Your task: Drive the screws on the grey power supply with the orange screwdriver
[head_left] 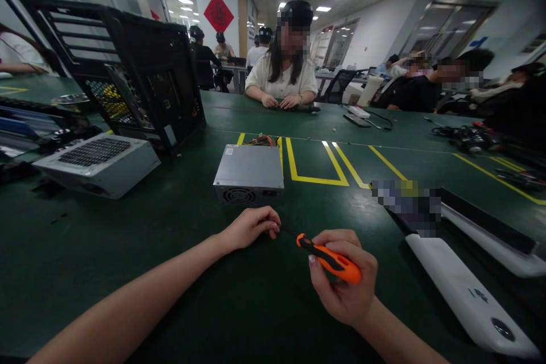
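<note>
item 1: screwdriver with an orange-and-black moulded handle and thin dark shaft [328, 259], lower centre of the frame, above the tabletop; handle to the right, shaft pointing up and left.

item 2: right hand [356, 290], lower right of centre. fingers grasping the handle, thumb beneath and fingertips over the top, a grip that would likely let the tool be aimed and turned.

item 3: left hand [249, 228], centre. fingers curled inward around the far end of the shaft, perhaps to steady or guide it; whether they pinch the tip or some small part cannot be told.

item 4: grey box-shaped metal power supply with a round slotted fan grille [249, 165], centre, just beyond the left hand. grille side faces the person, coloured wires [264, 140] behind, presumably so the cables lie out of the way.

item 5: pale grey metal box with a mesh-covered top [128, 168], left, near a black open-framed computer case [173, 62], upper left, standing upright.

item 6: two white, elongated devices [464, 293], lower right, side by side, seemingly set aside from the hands.

item 7: dark green tabletop [128, 233] with yellow tape outlines [318, 180], right of centre, probably marking out places.
</note>
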### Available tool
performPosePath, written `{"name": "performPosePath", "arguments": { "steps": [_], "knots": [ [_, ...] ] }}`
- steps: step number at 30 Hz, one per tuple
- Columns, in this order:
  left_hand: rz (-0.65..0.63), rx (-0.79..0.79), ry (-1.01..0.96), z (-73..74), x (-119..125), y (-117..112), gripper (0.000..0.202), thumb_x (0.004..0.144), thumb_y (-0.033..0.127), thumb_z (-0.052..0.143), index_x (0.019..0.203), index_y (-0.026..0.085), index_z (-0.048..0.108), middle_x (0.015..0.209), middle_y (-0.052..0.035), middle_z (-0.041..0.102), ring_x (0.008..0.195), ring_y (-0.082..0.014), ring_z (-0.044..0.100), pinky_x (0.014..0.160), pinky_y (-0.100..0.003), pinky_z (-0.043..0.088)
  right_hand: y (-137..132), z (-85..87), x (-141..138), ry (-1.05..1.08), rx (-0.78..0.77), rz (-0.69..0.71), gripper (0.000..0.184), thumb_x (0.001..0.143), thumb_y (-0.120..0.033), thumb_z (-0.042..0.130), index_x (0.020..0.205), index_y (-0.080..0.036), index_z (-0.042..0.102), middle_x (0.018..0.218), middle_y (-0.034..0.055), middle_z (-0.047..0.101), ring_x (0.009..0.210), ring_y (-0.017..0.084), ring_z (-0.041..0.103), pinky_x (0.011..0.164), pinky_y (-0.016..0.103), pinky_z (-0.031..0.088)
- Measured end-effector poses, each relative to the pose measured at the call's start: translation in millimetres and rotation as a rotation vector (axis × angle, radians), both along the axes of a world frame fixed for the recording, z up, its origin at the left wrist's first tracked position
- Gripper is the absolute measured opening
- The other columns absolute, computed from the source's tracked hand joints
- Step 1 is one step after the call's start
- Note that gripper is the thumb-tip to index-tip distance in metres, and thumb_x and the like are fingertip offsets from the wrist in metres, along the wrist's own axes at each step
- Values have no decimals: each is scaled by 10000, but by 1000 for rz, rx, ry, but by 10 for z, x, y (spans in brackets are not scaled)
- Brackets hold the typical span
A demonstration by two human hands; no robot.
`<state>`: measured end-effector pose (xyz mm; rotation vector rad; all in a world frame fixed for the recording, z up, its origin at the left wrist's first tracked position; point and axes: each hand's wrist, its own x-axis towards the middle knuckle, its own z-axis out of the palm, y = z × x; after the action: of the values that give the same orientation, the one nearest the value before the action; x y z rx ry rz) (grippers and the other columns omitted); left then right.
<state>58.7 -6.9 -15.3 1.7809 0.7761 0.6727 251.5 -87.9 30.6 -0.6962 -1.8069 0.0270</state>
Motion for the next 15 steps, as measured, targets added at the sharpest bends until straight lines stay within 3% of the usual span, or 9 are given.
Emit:
{"name": "performPosePath", "arguments": {
  "steps": [6, 10, 15],
  "knots": [
    [-40, 45, 11, 0, 0, -5, 116, 824, 233, 506, 910, 160, 532, 798, -4, 611, 722, -107, 620, 678, -252, 477, 34, -52, 20, -37, 3, -53, 503, 660, -32, 585, 1116, -182, 433, 847, 49, 567, 742, 171, 569, 605, 331, 511],
    [3, 93, 53, -4, 8, -13, 93, 818, 220, 512, 886, 160, 532, 755, 5, 618, 713, -107, 622, 655, -241, 479, 43, -63, 39, -77, 57, -47, 513, 685, -28, 591, 1136, -212, 431, 866, 46, 578, 766, 166, 579, 612, 317, 528],
    [106, 341, 199, -1, 2, -27, 73, 819, 184, 503, 873, 179, 553, 758, 14, 619, 728, -108, 602, 651, -232, 466, 39, -29, 20, -238, 131, -100, 376, 676, -60, 645, 997, -196, 503, 866, 73, 581, 766, 175, 575, 591, 300, 532]
  ]
}}
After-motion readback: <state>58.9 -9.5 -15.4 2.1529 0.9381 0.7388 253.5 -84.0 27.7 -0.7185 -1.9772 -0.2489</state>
